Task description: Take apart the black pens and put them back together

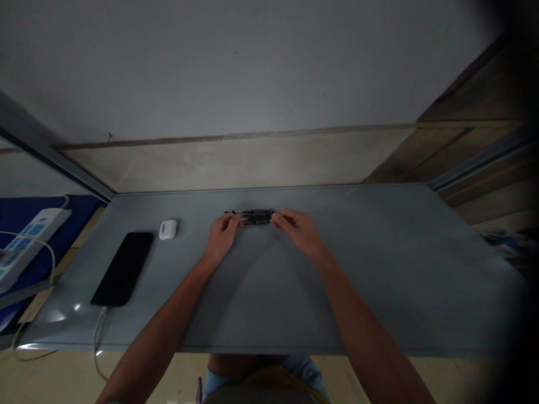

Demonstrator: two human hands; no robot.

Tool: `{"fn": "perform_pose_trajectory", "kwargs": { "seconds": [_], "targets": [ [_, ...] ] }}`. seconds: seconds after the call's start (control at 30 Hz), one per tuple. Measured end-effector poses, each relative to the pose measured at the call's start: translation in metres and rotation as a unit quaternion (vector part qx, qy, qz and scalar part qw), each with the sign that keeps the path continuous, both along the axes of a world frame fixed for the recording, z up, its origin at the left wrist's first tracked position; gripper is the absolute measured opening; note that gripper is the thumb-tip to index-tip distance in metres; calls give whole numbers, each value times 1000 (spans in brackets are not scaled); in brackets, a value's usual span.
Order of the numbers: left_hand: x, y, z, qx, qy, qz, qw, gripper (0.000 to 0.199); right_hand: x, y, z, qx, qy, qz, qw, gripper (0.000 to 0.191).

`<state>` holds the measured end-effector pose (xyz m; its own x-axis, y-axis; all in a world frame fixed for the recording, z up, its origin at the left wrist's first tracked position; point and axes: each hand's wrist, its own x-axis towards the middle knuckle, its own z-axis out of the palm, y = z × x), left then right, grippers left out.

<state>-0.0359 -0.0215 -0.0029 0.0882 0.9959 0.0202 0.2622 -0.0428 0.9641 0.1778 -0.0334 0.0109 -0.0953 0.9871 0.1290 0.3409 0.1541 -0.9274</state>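
Several slim dark pen-like sticks (pixel 256 216) lie side by side near the back of the grey table, pointing left and right. Their left parts look thinner and their right parts thicker; I cannot make out their exact kind. My left hand (pixel 223 233) pinches them at the left end, its fingers closed and partly covering the tips. At the right end my right hand (pixel 296 225) is closed too, with thumb and forefinger on the stick ends. Both wrists hover low over the tabletop.
A black phone (pixel 124 269) with a white cable (pixel 97 342) lies on the left of the table (pixel 269 303). Beyond it sits a white earbud case (pixel 168 229). A white power strip (pixel 31 241) rests on a blue surface at far left. Behind the table stands a wall (pixel 252 73).
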Motion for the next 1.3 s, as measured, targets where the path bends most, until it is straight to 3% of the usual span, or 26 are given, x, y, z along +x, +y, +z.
{"fn": "perform_pose_trajectory", "kwargs": {
  "seconds": [0.27, 0.47, 0.67, 0.83, 1.03, 1.3],
  "targets": [
    [-3, 3, -1, 0, 17, 6, 1000, 34, 1, 2, -3, 26, 1, 3, 1000, 24],
    [1, 0, -1, 2, 6, 1, 1000, 28, 0, -1, 3, 3, -8, -12, 1000, 40],
    [0, -1, 3, -10, -2, 5, 1000, 30, 1, 0, 0, 29, -8, -10, 1000, 24],
    [-1, 0, 2, 0, -5, 8, 1000, 31, -1, 0, 0, 18, 6, -3, 1000, 23],
    [2, -1, 3, 5, 3, 2, 1000, 27, 0, -1, 4, -11, -18, -15, 1000, 39],
    [4, -4, 5, 1, -44, -6, 999, 27, 3, 2, -3, 26, 14, -31, 999, 26]
  ]
}}
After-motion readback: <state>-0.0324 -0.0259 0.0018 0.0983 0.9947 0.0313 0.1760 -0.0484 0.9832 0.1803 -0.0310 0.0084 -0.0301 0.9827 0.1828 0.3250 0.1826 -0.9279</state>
